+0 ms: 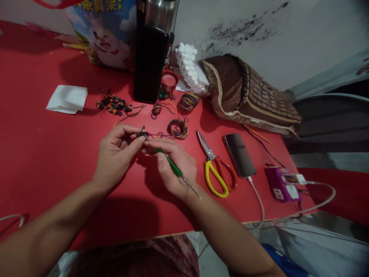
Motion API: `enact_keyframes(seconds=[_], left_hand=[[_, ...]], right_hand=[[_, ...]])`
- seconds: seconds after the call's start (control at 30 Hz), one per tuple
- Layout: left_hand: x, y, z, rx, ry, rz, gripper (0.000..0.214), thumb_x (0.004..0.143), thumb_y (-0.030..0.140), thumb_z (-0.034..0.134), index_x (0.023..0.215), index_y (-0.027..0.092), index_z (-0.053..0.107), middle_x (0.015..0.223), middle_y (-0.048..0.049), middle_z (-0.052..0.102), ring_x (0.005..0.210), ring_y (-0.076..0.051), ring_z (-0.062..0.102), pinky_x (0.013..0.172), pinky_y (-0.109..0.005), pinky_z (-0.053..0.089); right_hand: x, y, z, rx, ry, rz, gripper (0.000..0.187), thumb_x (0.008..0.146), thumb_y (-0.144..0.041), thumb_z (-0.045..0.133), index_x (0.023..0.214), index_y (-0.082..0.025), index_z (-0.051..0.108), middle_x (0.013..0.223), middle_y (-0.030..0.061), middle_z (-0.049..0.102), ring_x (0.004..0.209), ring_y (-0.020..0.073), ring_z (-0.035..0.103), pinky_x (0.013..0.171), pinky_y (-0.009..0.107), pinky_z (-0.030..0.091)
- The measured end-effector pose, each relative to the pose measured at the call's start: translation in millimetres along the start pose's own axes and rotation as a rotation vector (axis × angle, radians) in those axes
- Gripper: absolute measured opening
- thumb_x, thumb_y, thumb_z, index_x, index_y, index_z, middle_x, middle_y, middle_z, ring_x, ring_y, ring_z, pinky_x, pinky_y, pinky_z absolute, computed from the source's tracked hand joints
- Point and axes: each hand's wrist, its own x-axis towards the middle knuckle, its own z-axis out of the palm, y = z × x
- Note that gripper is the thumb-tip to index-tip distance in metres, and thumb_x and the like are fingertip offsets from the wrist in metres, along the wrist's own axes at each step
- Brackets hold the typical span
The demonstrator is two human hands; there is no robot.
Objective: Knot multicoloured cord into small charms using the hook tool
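Observation:
My left hand (117,152) pinches a small multicoloured knotted cord piece (137,135) between thumb and fingers above the red table (43,154). My right hand (173,167) is closed round a green-handled crochet hook (173,166), its front tip at the cord and its thin metal tail sticking out past my wrist. A thin cord runs from the piece to a coil of multicoloured cord (178,128) just beyond my hands.
Yellow-and-red-handled scissors (215,167) lie right of my hand, beside a phone (239,154) on a cable and a purple power strip (282,184). Behind are more cord bundles (115,105), another coil (188,101), a black flask (150,63), a folded white tissue (67,99) and a brown cushion (248,96).

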Motion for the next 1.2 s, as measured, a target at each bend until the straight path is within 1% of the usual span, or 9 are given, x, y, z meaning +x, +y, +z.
enact_keyframes(seconds=[0.3, 0.47, 0.63, 0.77, 0.9, 1.0, 1.1, 1.17, 1.2], left_hand=[[0.3, 1.0, -1.5, -0.052, 0.001, -0.044, 0.01, 0.086, 0.016, 0.08, 0.092, 0.021, 0.073, 0.079, 0.0018, 0.076, 0.069, -0.011, 0.07, 0.07, -0.024, 0.059], [-0.3, 4.2, 0.1, -0.099, 0.035, -0.129, 0.013, 0.082, 0.02, 0.083, 0.091, 0.021, 0.074, 0.082, 0.0008, 0.076, 0.072, -0.012, 0.07, 0.07, -0.023, 0.058], [-2.1, 3.7, 0.1, -0.107, 0.005, -0.137, 0.016, 0.08, 0.023, 0.085, 0.091, 0.022, 0.073, 0.087, 0.0004, 0.076, 0.076, -0.013, 0.07, 0.075, -0.025, 0.059], [-2.7, 3.5, -0.5, -0.131, -0.016, -0.13, 0.018, 0.078, 0.023, 0.088, 0.092, 0.021, 0.076, 0.09, -0.0008, 0.077, 0.078, -0.013, 0.071, 0.076, -0.025, 0.059], [-0.7, 6.7, -0.4, -0.193, -0.011, -0.193, 0.018, 0.075, 0.021, 0.089, 0.088, 0.021, 0.076, 0.086, 0.0, 0.077, 0.074, -0.012, 0.07, 0.072, -0.022, 0.059], [1.0, 7.5, -1.1, -0.23, -0.044, -0.25, 0.016, 0.076, 0.018, 0.088, 0.086, 0.02, 0.075, 0.081, 0.0003, 0.077, 0.07, -0.011, 0.071, 0.071, -0.021, 0.059], [0.8, 6.8, -1.5, -0.23, -0.098, -0.295, 0.013, 0.077, 0.018, 0.086, 0.085, 0.019, 0.075, 0.077, -0.0001, 0.077, 0.065, -0.011, 0.071, 0.066, -0.021, 0.06], [0.1, 6.9, -1.2, -0.24, -0.151, -0.335, 0.012, 0.078, 0.017, 0.086, 0.084, 0.018, 0.076, 0.075, -0.0006, 0.076, 0.062, -0.012, 0.071, 0.063, -0.022, 0.06], [-0.1, 7.3, -1.0, -0.252, -0.179, -0.354, 0.011, 0.078, 0.017, 0.086, 0.084, 0.018, 0.076, 0.074, -0.0008, 0.076, 0.061, -0.012, 0.07, 0.062, -0.021, 0.06]], right_hand=[[1.3, 6.6, 0.1, -0.07, -0.028, -0.122, 0.028, 0.103, -0.014, 0.053, 0.126, -0.024, 0.066, 0.121, 0.0096, 0.078, 0.117, 0.0199, 0.074, 0.103, 0.041, 0.062], [1.5, 9.2, 0.9, -0.066, -0.057, -0.159, 0.036, 0.102, -0.012, 0.053, 0.134, -0.026, 0.062, 0.125, 0.0095, 0.076, 0.123, 0.0207, 0.071, 0.108, 0.042, 0.06], [2.0, 12.2, 1.0, -0.064, -0.078, -0.151, 0.038, 0.104, -0.015, 0.05, 0.139, -0.029, 0.059, 0.128, 0.008, 0.074, 0.122, 0.0218, 0.07, 0.103, 0.043, 0.062], [2.0, 13.0, 0.4, -0.148, -0.072, -0.181, 0.039, 0.103, -0.015, 0.053, 0.139, -0.03, 0.058, 0.123, 0.0077, 0.073, 0.116, 0.0219, 0.071, 0.101, 0.042, 0.062], [4.3, 10.4, -5.2, -0.255, -0.093, -0.243, 0.051, 0.099, -0.017, 0.061, 0.148, -0.03, 0.052, 0.126, 0.0108, 0.067, 0.118, 0.0238, 0.069, 0.101, 0.043, 0.062], [9.7, 8.7, -13.9, -0.281, -0.125, -0.25, 0.071, 0.092, -0.032, 0.075, 0.156, -0.031, 0.044, 0.139, 0.0145, 0.06, 0.132, 0.0309, 0.062, 0.111, 0.053, 0.057], [14.9, 11.4, -20.7, -0.236, -0.176, -0.163, 0.095, 0.083, -0.049, 0.085, 0.162, -0.036, 0.034, 0.162, 0.0144, 0.045, 0.154, 0.0392, 0.043, 0.124, 0.066, 0.042], [15.7, 15.5, -22.2, -0.133, -0.258, -0.082, 0.103, 0.083, -0.05, 0.084, 0.166, -0.036, 0.024, 0.172, 0.014, 0.035, 0.16, 0.0385, 0.036, 0.127, 0.066, 0.039], [15.3, 17.8, -22.3, -0.056, -0.3, -0.044, 0.103, 0.086, -0.047, 0.082, 0.168, -0.035, 0.02, 0.173, 0.0144, 0.034, 0.16, 0.0363, 0.038, 0.127, 0.063, 0.041]])
